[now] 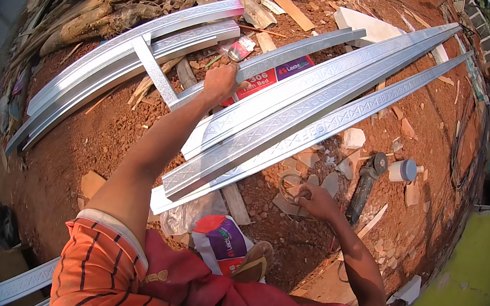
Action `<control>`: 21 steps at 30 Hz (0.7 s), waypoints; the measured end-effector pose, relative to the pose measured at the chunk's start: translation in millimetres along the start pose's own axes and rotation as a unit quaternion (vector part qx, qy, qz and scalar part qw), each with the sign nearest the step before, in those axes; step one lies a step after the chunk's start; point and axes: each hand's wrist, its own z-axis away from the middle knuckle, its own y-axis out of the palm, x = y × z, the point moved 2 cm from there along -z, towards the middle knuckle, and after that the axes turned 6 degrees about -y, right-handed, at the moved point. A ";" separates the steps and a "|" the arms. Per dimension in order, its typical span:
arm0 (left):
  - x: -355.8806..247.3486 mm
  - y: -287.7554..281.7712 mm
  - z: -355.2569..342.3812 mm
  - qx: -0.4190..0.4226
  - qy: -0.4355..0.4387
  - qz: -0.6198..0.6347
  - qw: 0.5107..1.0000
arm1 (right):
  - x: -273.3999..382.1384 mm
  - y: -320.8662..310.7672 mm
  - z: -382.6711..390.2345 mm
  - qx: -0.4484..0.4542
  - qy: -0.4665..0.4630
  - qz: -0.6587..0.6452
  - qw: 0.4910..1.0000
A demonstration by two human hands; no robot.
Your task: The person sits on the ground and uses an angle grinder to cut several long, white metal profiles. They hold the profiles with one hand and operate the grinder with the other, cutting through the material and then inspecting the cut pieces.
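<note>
The left hand (220, 81) has its grip wrapped around a long, silver, embossed sheet-metal channel (300, 48), raised above the red dirt ground (104, 127) with its far end over the rubble. It looks light, springy and sharp-edged, best gripped mid-length. The right hand (316, 202) rests low by a dark angle grinder (364, 185); whether its fingers pinch anything is unclear.

Outdoor building site: red dirt (103, 133), rubble (343, 167), metal channels (303, 92).

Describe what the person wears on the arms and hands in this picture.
Both arms carry short orange sleeves with thin dark stripes, ending above the elbow. The forearms, left hand and right hand are bare: no gloves, watch or rings visible.
</note>
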 end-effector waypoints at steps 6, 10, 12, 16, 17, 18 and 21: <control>-8.3 28.5 -0.7 -0.001 0.033 0.038 0.999 | -103.3 -19.6 48.3 -0.218 0.054 -0.063 0.972; 17.1 -11.6 4.9 -0.004 0.035 0.093 0.995 | -144.7 -36.0 71.4 -0.455 0.161 0.016 0.875; 36.5 -29.4 1.2 -0.032 0.041 0.113 0.992 | -171.1 -36.1 74.9 -0.470 0.238 0.046 0.849; 68.9 -55.4 11.6 -0.051 0.010 0.100 0.994 | -199.4 -9.8 72.3 -0.449 0.246 -0.139 0.847; 74.4 -60.0 18.8 -0.079 0.018 0.071 0.994 | -205.2 -4.0 71.9 -0.453 0.269 -0.103 0.844; 85.0 -66.9 25.8 -0.109 0.021 0.039 0.993 | -205.4 -0.6 64.1 -0.436 0.261 -0.129 0.852; 118.6 -75.8 28.3 -0.253 -0.083 0.048 0.963 | -228.7 12.1 63.2 -0.393 0.281 -0.154 0.862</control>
